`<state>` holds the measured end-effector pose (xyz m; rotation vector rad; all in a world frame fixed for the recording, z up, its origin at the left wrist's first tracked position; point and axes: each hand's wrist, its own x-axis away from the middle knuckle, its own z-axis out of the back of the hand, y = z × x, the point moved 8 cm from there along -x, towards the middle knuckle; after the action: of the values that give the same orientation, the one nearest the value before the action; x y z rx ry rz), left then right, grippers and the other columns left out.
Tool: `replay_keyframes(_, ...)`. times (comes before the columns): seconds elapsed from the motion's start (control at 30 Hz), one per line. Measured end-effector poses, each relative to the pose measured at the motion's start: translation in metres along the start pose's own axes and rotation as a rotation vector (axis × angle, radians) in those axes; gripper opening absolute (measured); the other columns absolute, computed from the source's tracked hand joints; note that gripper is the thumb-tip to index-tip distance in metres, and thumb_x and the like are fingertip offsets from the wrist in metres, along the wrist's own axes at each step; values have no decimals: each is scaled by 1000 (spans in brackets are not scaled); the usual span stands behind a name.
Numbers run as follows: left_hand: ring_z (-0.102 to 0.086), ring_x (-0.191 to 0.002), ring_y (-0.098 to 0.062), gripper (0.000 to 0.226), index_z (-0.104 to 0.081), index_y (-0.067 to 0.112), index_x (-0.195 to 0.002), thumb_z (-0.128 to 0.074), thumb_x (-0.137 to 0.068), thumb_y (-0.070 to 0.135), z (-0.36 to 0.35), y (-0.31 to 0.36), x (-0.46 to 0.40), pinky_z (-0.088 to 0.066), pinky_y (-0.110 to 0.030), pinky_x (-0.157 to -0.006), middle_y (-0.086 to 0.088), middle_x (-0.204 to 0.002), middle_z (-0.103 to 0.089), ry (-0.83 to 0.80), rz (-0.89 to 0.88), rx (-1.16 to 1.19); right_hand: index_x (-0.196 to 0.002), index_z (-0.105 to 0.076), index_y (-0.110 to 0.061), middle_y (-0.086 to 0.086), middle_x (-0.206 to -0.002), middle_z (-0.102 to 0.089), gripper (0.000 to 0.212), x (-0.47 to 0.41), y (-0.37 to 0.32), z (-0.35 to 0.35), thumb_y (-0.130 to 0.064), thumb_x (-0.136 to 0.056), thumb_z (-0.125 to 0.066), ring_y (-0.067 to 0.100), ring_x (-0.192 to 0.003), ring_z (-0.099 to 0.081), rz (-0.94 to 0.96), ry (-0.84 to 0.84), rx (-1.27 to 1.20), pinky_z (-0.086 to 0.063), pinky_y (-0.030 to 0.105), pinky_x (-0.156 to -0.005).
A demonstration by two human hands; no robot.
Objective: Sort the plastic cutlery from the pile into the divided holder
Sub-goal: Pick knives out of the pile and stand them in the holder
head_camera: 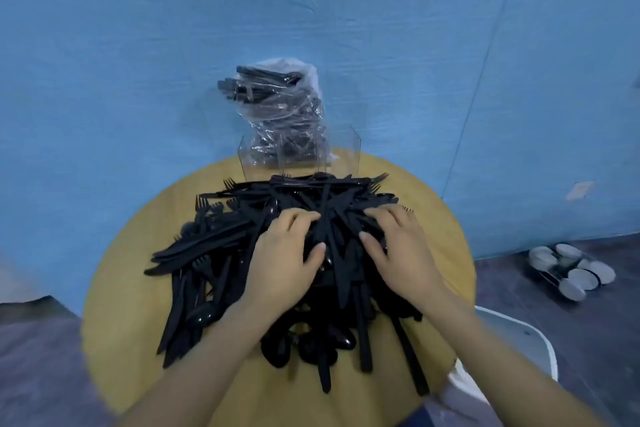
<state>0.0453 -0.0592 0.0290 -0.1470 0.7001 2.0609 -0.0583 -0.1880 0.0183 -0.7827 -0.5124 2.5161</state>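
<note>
At 6 o'clock, nearest the camera, long black handles and glossy spoon bowls are seen jutting from the pile [277, 267] of plastic cutlery, which is spread across the middle of the round yellow table [114, 315]. Both hands are laid on top of the heap. The left hand [287, 253] is set with fingers curled down into the pieces at about 11 o'clock of the pile's centre; the right hand [398, 246] is spread with fingers bent over crossed knives at about 1 o'clock. Whether any single piece is pinched cannot be told.

The pieces are judged very light, stiff yet slightly springy, and smooth enough to slide over one another; tangled tines may drag neighbours along. A hold on the flat handle, near its middle, is judged best, rather than on tines or bowl.

At 12 o'clock, just beyond the pile, the clear divided holder [353, 152] is stood on the table's far edge. Behind it a transparent bag [280, 107] of more black cutlery is propped against the blue wall.
</note>
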Motion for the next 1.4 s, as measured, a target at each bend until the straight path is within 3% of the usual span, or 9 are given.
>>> replay_keyframes(0.2, -41, -125, -14, 46, -40, 24, -137, -50, -94, 38, 2, -9, 0, -37, -28, -98, 6, -137, -40, -65, 76, -87, -136, -44, -13, 3, -130, -46, 47, -1, -4, -10, -34, -95, -51, 21, -123, -41, -112, -176, 19, -38, 35, -102)
replay_keyframes(0.47, -43, -121, -12, 44, -43, 24, -135, -49, -94, 39, -8, -12, -21, -40, -29, -100, 6, -131, -48, -108, 106, -43, -132, -45, -11, 5, -122, -53, 50, -25, -1, -28, -35, -91, -60, 21, -111, -52, -215, -293, -14, -41, 27, -88)
replay_keyframes(0.63, -48, -112, -10, 49, -42, 24, -134, -52, -91, 46, -20, -11, -35, -46, -29, -90, 7, -123, -50, -140, 137, -19, -112, -56, -9, -4, -77, -56, 28, -36, 7, -27, -23, -89, -64, 14, -75, -54, -262, -249, -100, -36, 23, -66)
replay_keyframes(0.83, -50, -109, -15, 62, -38, 22, -135, -60, -84, 49, -25, -12, -45, -49, -32, -84, 3, -121, -48, -201, 228, -47, -87, -65, -10, 8, -76, -66, 5, -38, 29, -12, -14, -85, -67, 26, -74, -62, -380, -136, -418, -50, 35, -72)
replay_keyframes(0.93, -55, -97, -19, 52, -41, 14, -126, -62, -85, 39, -27, -11, -48, -50, -32, -77, -2, -115, -51, -227, 304, -40, -82, -66, -12, 5, -71, -65, 6, -33, 35, -7, -16, -86, -67, 21, -69, -60, -426, -97, -514, -50, 36, -71)
replay_keyframes(1.17, -54, -83, -20, 34, -47, 8, -114, -62, -87, 24, -26, -9, -53, -44, -29, -70, -4, -100, -54, -268, 413, 49, -85, -64, 3, -4, -62, -65, 26, -28, 32, -12, -22, -89, -64, 9, -54, -50, -424, -145, -457, -37, 20, -53)
replay_keyframes(1.23, -55, -84, -19, 25, -53, 10, -109, -61, -88, 22, -23, -10, -54, -43, -27, -70, -3, -102, -56, -262, 414, 117, -83, -64, 2, -3, -63, -66, 27, -28, 29, -11, -24, -89, -64, 8, -54, -51, -420, -146, -470, -38, 20, -54)
replay_keyframes(1.33, -54, -72, -13, 6, -59, 16, -87, -60, -89, 22, -13, -9, -58, -42, -23, -63, 2, -84, -59, -210, 353, 253, -78, -64, -2, -3, -62, -66, 28, -30, 19, -6, -27, -89, -63, 10, -56, -53, -396, -125, -520, -40, 23, -57)
replay_keyframes(1.4, -61, -72, -20, 11, -62, 17, -80, -61, -90, 22, -5, -9, -59, -50, -30, -71, -5, -80, -65, -190, 340, 443, -72, -62, -2, -3, -59, -63, 32, -34, 10, 3, -29, -90, -63, 11, -55, -49, -378, -67, -603, -37, 25, -55)
